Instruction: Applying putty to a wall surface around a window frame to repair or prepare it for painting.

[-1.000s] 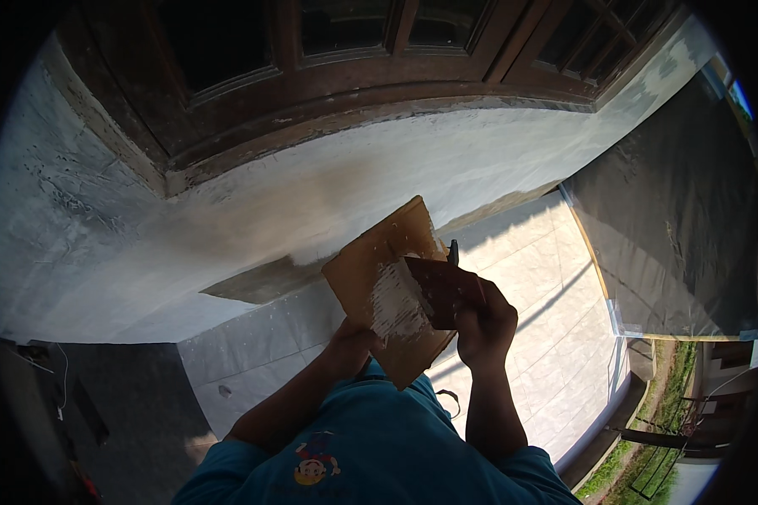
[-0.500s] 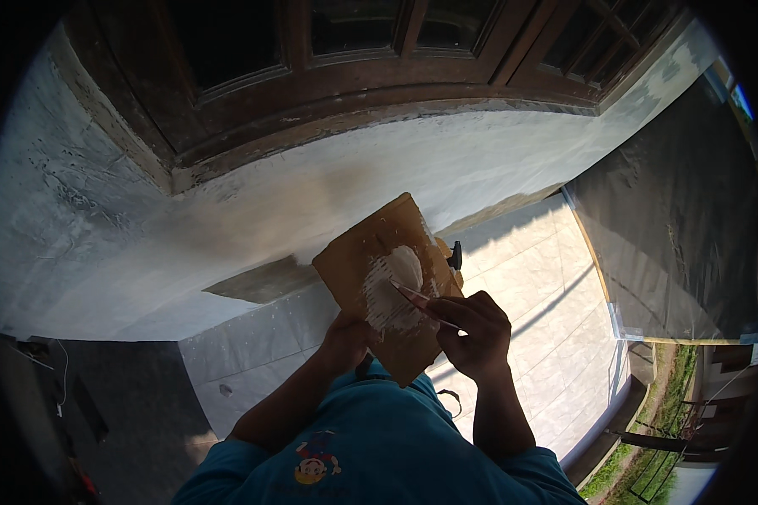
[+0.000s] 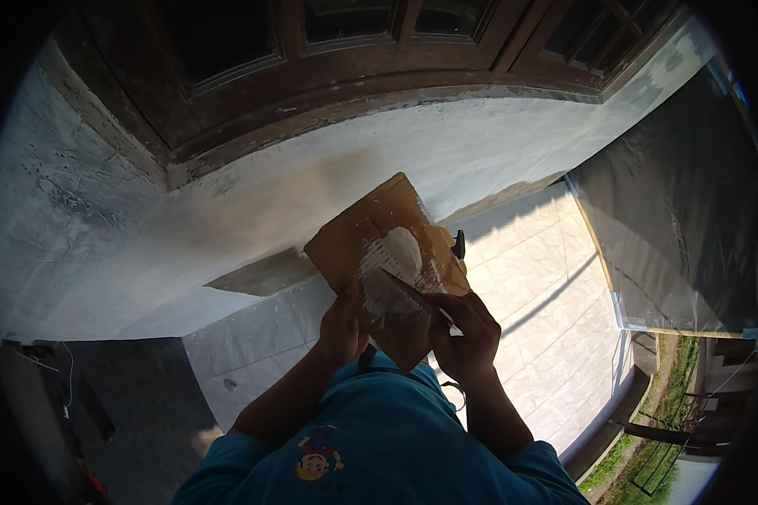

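My left hand [image 3: 342, 326] grips the near left edge of a brown piece of cardboard [image 3: 375, 204], held out in front of my body. On it sits a mound of white putty [image 3: 403, 251], with a streaked, thinly spread patch to its left. Closed around a thin-bladed putty knife [image 3: 407, 289], my right hand [image 3: 470, 338] is over the cardboard's near right edge. The blade is seen almost edge-on and points up and left, its tip over the streaked putty beside the mound. My left fingers are partly hidden under the cardboard.
Ahead stands a patchy white and grey wall [image 3: 253, 215] below a dark wooden window frame [image 3: 328, 77]. Pale floor tiles [image 3: 539, 290] lie underneath, partly sunlit. A dark sheet [image 3: 678, 227] hangs at right. A dark mat-like surface [image 3: 139, 404] covers the floor at left.
The cardboard has shifted slightly up and left, with both hands. The putty knife has turned, its blade now more edge-on and its tip a little further left across the putty.
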`<state>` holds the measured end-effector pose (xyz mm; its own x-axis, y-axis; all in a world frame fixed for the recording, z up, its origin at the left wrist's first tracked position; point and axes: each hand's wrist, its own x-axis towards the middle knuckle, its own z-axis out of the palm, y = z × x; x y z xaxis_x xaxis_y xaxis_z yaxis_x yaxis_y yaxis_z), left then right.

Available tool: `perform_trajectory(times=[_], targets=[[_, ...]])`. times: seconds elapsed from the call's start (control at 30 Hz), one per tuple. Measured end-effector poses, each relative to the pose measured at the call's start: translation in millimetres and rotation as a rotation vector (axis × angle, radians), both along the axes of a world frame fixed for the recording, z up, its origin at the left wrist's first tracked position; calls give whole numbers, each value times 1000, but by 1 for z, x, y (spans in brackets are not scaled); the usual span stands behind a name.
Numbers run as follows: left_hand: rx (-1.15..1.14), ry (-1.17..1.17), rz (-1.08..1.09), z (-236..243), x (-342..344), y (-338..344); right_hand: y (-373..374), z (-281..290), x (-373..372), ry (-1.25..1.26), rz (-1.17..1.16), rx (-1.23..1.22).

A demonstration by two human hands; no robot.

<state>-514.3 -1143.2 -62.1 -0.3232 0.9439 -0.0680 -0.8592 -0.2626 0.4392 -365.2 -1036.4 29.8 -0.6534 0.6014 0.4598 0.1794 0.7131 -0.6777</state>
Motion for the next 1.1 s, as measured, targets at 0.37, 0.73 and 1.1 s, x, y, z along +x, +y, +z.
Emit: perform_trajectory(times=[0.37,0.73,1.1], targets=[[-43,105,31,8,0,2,-8,9,-11,38,32,45],[-96,178,36,7,6,-4,-4,3,-19,-25,35,265],[-236,602,181,-66,2,-14,-1,5,-24,-3,-79,-38]])
